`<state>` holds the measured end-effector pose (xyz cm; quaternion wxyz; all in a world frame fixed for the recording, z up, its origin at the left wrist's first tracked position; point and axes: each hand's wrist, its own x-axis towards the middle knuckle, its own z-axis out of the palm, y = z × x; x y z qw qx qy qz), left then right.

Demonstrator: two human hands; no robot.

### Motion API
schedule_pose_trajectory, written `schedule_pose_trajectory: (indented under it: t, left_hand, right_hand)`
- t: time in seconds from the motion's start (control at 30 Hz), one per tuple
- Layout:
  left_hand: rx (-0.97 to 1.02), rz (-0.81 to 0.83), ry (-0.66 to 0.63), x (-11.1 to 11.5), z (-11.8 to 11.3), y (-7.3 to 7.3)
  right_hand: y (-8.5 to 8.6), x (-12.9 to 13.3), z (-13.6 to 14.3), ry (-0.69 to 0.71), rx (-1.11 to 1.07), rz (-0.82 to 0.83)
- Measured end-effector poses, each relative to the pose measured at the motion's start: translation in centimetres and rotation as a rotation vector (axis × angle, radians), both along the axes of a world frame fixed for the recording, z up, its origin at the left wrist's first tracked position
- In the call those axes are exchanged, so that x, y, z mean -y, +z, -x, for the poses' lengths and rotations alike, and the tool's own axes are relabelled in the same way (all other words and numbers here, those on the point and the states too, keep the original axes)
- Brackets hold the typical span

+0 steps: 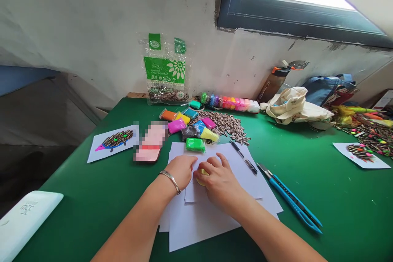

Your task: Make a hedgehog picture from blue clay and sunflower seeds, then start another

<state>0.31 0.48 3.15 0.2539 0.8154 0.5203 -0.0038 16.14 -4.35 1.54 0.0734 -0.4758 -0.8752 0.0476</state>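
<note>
My right hand (220,177) is bent over a small pale-yellow lump of clay (202,177), its fingers pressed against it on the white paper (196,229). To the left, my left hand (181,170), with a silver bracelet on the wrist, has its fingers curled together and the index finger toward the lump. Whatever lies inside those left fingers is hidden. Just beyond both hands sits a green clay packet (195,145) at the paper's top edge. A black pen (244,157) rests on the sheets to the right.
Several clay packets (176,125) and a heap of sunflower seeds (227,125) lie behind. A seed bag (167,73) leans on the wall. At right are blue-handled tweezers (294,204) and a cloth bag (294,106). Hedgehog pictures (115,141) and a white device (27,221) flank the paper.
</note>
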Motion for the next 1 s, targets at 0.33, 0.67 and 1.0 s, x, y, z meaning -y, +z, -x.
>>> schedule_pose_trajectory:
  t: [0.33,0.67,1.0]
  left_hand:
    - [0.002,-0.011,-0.025,0.18,-0.25,0.26]
    - [0.022,0.002,-0.017,0.06,-0.35,-0.09]
    - [0.01,-0.002,0.012,0.09,-0.49,-0.34]
  right_hand:
    - [0.19,0.69,-0.21,-0.034,-0.033,-0.018]
    - [0.06,0.55,0.27,-0.044,-0.043,-0.04]
    - [-0.16,0.55,-0.04,-0.013,-0.033,-0.031]
